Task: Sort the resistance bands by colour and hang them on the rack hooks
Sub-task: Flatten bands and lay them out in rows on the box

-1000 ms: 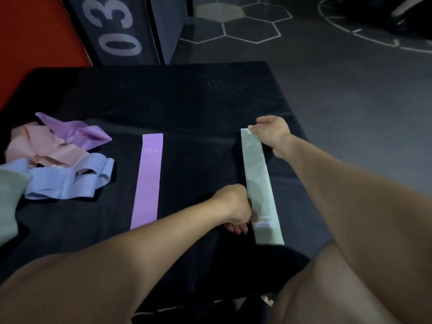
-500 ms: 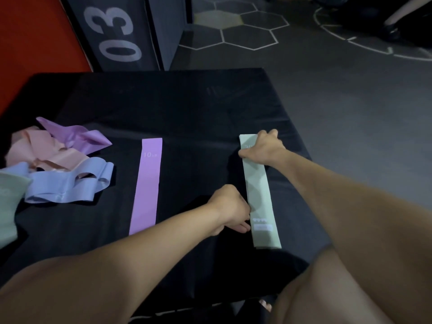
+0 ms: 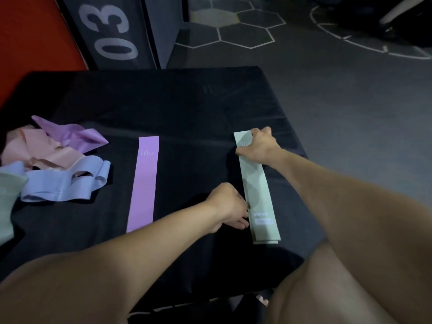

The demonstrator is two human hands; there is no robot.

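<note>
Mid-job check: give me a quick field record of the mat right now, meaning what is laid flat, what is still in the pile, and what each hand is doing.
surface: black mat
laid flat: purple band, marked 10; green band, marked 30
right hand: fingers curled on the green band's far end
left hand: curled at the green band's left edge near its near end; grip not clear
unsorted pile, left: pink band, crumpled purple band, blue band, second green band at frame edge
rack hooks: not in view

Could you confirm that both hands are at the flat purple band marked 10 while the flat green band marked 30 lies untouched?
Not quite: in the head view the left hand and right hand are at the flat green band; the flat purple band lies untouched.
</note>
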